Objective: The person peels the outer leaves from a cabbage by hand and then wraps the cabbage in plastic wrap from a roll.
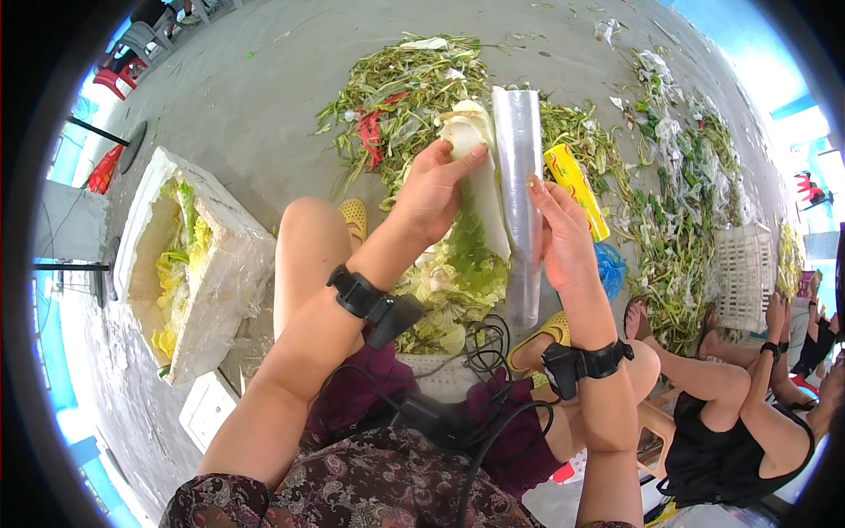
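A napa cabbage, white at its base and green toward the leaves, is gripped in my left hand, whose thumb lies across the white stalk. Right alongside it stands a long roll of clear plastic film, tilted slightly. My right hand closes on the roll's right side, thumb pointing up. Film seems to run between roll and cabbage, though its edge is hard to make out. Below my hands, more pale yellow-green cabbages sit between my knees, partly hidden by my left arm and black cables.
A white foam box of yellowish leaves stands to my left. Trimmings cover the floor ahead, another heap lies right. A yellow package and blue bag are beyond my right hand. Another person sits close by, near a white crate.
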Demonstrator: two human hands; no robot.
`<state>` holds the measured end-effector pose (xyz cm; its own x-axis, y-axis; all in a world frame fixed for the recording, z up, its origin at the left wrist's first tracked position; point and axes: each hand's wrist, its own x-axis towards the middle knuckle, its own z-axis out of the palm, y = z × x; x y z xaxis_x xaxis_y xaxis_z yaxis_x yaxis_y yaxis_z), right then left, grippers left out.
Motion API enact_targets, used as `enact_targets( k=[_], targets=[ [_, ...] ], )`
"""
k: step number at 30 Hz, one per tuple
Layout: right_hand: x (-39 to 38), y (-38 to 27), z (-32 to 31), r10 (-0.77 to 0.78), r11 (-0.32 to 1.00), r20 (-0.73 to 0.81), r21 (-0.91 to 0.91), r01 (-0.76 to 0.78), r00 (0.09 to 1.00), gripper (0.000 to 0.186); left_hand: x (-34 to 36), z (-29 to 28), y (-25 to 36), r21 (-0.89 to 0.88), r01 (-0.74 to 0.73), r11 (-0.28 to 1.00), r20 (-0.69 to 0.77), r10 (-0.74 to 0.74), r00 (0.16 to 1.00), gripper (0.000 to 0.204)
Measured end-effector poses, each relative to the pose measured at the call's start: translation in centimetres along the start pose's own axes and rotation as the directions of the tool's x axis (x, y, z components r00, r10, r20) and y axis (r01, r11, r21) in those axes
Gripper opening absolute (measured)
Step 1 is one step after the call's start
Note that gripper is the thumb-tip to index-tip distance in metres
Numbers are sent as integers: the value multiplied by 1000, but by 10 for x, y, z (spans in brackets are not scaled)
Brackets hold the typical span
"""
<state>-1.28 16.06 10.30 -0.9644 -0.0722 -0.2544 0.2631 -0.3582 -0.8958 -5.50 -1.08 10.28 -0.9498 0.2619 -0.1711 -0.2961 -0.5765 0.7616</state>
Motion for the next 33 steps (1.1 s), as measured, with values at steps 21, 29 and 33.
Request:
enact_targets(
  k=[21, 29, 33],
  targets=[
    [-2, -5, -7, 36, 998, 153, -62, -27, 988, 35, 2, -1, 2, 1, -24, 1000, -59, 24, 998, 26],
    [5, 2, -9, 0, 988, 18, -151, 2, 1000, 23, 2, 3, -5, 11, -68, 998, -41, 69, 997, 25],
    [7, 3, -11, 3, 987, 64, -161, 7, 998, 25, 5, -4, -5, -16, -59, 998, -69, 58, 996, 25]
  ],
)
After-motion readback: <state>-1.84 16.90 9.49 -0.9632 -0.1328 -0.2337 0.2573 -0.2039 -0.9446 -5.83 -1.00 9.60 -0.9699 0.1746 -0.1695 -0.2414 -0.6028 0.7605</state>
